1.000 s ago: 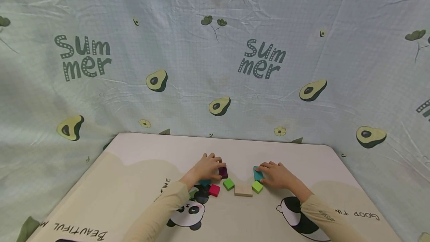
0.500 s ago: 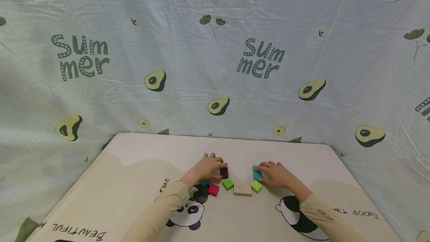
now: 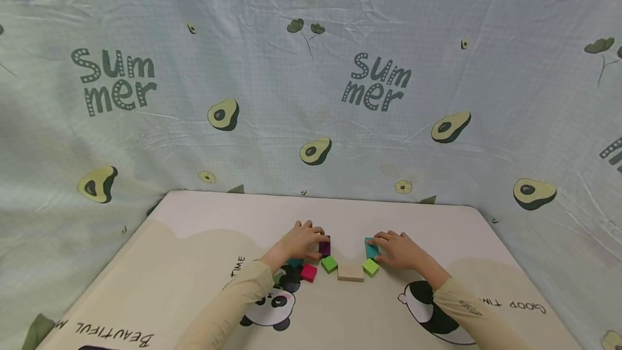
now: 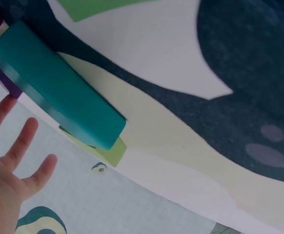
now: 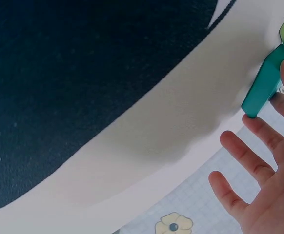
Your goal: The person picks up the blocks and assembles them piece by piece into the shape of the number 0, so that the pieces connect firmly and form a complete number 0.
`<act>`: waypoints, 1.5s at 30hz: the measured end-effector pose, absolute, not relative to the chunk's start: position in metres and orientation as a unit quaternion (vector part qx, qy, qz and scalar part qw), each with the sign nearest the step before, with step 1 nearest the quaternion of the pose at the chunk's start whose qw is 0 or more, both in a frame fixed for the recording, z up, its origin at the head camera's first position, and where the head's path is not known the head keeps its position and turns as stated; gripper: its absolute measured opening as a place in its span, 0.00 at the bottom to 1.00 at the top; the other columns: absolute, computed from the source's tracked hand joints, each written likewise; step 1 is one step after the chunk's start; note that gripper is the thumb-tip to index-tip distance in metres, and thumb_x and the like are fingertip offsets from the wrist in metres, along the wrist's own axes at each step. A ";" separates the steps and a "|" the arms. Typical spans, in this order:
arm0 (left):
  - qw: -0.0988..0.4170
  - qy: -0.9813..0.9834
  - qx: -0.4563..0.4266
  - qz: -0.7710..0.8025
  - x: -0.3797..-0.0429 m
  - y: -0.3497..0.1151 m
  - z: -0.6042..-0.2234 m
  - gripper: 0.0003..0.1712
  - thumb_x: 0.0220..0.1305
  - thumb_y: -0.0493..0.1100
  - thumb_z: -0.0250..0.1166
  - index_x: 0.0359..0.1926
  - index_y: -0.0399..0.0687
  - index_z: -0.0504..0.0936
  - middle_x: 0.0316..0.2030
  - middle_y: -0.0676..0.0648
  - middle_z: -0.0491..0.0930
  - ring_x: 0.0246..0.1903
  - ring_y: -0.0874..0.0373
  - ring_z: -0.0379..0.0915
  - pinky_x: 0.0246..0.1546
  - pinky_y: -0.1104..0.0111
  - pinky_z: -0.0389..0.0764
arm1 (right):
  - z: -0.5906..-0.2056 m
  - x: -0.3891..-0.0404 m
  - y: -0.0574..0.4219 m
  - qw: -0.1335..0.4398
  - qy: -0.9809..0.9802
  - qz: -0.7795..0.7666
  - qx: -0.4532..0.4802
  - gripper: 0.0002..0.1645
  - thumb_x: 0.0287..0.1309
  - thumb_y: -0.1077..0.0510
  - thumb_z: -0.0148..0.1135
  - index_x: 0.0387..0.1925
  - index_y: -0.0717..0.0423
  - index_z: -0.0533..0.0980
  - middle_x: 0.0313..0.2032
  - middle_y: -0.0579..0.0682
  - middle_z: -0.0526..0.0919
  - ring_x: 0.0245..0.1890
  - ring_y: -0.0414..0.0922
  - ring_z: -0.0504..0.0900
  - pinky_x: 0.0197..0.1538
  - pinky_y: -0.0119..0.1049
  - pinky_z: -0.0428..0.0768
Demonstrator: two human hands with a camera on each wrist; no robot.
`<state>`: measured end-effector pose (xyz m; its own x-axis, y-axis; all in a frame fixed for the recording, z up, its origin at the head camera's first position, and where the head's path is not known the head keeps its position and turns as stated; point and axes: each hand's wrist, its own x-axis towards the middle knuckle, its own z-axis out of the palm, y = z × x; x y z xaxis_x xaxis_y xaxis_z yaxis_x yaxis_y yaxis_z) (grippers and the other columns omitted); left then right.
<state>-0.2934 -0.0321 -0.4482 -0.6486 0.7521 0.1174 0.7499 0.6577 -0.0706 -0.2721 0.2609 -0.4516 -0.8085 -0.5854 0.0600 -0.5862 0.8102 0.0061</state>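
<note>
In the head view, my left hand [image 3: 302, 241] grips a dark purple block [image 3: 325, 247] between thumb and fingers. That purple block [image 4: 5, 78] shows only partly in the left wrist view, with the outer fingers spread apart. On the other side, my right hand [image 3: 400, 250] pinches a teal block [image 3: 371, 248]. The right wrist view has the thumb on this teal block [image 5: 263, 85] and fingertips at its far end. A green block [image 3: 329, 264], a plain wooden block [image 3: 351, 273] and a lime block [image 3: 371, 268] form a curved row between the two held blocks.
A red block [image 3: 308, 273] lies below my left hand. Another teal block [image 4: 59, 90], mostly hidden by the left wrist in the head view, lies beside a light green block [image 4: 113, 155]. The table [image 3: 340, 312] has panda prints; a patterned cloth [image 3: 272, 69] hangs behind its far edge.
The purple block in my left hand has shifted slightly right relative to the green block. My right hand and its teal block stay in place; the head view tilts a little.
</note>
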 end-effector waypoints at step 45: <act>0.059 -0.911 -0.407 -0.017 -0.294 -0.035 -0.452 0.24 0.52 0.55 0.63 0.52 0.60 0.75 0.49 0.53 0.75 0.42 0.55 0.66 0.42 0.55 0.69 | -0.455 -0.274 0.262 0.038 -0.951 0.007 0.306 0.25 0.51 0.44 0.59 0.52 0.45 0.72 0.49 0.48 0.75 0.47 0.49 0.74 0.41 0.52 0.71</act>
<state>-0.2938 -0.0346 -0.4516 -0.6613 0.7404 0.1204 0.7443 0.6676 -0.0175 -0.2737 0.2622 -0.4555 -0.8094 -0.5823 0.0757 -0.5834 0.8121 0.0095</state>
